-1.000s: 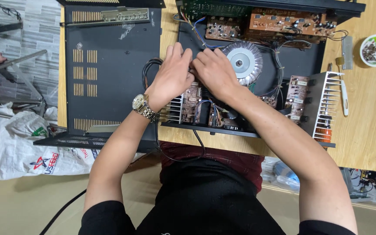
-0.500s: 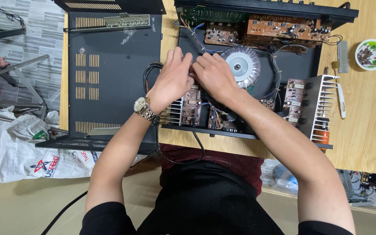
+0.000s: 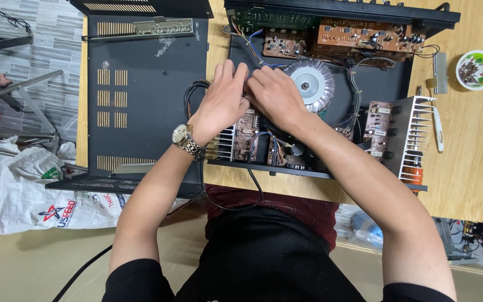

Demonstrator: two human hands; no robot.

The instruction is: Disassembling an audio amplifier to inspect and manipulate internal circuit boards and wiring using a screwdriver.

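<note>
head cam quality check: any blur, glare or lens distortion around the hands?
Head view: even, soft light with faint shadows; left hand and right hand sharp, no motion blur; slight sheen on the toroidal transformer and wristwatch, nothing blown out; wooden table edges bow slightly near the frame borders, a wide-lens effect; forearms at the bottom loom large.

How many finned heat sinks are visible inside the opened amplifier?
2: a silver heat sink at the chassis's right end, and another heat sink below the left hand. More may hide under the hands.
</note>
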